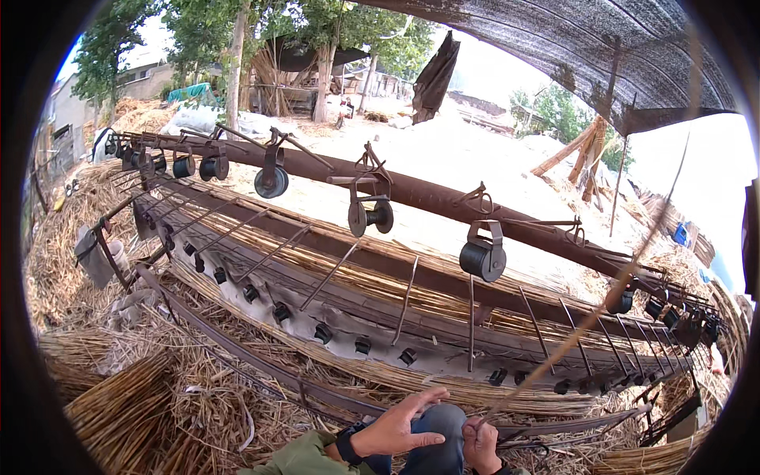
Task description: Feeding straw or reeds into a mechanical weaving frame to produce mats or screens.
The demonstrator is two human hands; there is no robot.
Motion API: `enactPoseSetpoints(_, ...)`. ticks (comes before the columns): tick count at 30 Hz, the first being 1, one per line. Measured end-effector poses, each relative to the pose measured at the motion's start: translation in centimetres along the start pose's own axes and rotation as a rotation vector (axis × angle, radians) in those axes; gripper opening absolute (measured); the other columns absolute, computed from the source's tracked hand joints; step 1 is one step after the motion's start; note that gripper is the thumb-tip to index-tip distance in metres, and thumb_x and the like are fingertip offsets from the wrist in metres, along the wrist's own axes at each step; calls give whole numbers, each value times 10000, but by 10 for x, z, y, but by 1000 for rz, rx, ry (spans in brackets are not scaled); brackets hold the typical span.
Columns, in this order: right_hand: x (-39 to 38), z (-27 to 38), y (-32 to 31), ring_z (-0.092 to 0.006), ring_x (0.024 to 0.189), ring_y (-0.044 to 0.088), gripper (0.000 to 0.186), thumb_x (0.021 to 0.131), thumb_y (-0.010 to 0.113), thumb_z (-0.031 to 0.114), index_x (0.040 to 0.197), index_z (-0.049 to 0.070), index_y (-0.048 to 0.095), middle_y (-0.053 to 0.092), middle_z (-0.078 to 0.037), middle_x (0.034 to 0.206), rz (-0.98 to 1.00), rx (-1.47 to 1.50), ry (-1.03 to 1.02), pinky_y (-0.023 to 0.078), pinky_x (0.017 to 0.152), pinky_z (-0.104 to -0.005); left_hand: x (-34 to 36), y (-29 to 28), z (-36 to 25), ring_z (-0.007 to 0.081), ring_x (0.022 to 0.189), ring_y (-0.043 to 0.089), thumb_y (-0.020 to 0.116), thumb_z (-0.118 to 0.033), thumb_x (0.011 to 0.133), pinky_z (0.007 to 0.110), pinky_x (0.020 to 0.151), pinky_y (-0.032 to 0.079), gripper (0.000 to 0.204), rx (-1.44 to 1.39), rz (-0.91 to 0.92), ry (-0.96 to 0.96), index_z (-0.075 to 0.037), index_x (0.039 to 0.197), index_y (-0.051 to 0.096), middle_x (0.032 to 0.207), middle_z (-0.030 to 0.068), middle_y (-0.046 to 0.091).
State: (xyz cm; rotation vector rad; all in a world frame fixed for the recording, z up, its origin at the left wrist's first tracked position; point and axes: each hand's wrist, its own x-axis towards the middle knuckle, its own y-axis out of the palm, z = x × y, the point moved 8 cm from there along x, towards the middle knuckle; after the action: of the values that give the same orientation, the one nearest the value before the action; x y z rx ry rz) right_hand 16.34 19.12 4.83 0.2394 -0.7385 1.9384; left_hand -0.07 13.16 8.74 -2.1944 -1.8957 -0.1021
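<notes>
My right hand [480, 446] is closed round the lower end of a long, thin reed stalk [575, 339]. From there the stalk slants up and to the right, crossing the frame of the loom-like rack [412, 194]. My left hand [402, 427] is beside my knee with its thumb and fingers apart, holding nothing. A dark band circles the left wrist below a green sleeve. Beyond both hands, layers of reeds [348, 366] lie lengthwise along the rack.
Spools of dark wire [482, 260] hang from the rusty top pipe, and several smaller black spools [323, 332] line the lower board. Thin metal rods [405, 301] stick up between them. A reed bundle [127, 408] lies at lower left. Dark shade netting [554, 47] hangs overhead.
</notes>
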Motion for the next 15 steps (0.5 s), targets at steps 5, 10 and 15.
enactPoseSetpoints(5, 10, 10, 86, -343, 631, 566, 141, 747, 609, 81, 830, 50, 500, 547, -125, 691, 494, -436, -219, 447, 516, -410, -63, -84, -40, 248, 1162, 469, 729, -248, 775, 374, 926, 389, 786, -231, -357, 241, -51, 1364, 248, 1215, 139, 505)
enactPoseSetpoints(10, -3, -19, 29, -282, 653, 581, 100, 743, 589, 105, 798, 78, 512, 543, -80, 681, 401, -694, -110, 465, 552, -393, -137, -173, -46, 144, 679, 549, 563, -228, 912, 267, 641, 454, 232, -441, -927, 495, -17, 998, 517, 687, 69, 558)
enactPoseSetpoints(15, -5, -10, -15, -265, 733, 586, 152, 756, 598, 150, 872, 71, 540, 550, -77, 749, 369, -742, -141, 476, 603, -377, -170, -182, 65, 91, 647, 478, 463, -317, 957, 241, 596, 430, 276, -514, -1092, 150, -48, 980, 520, 716, 28, 512)
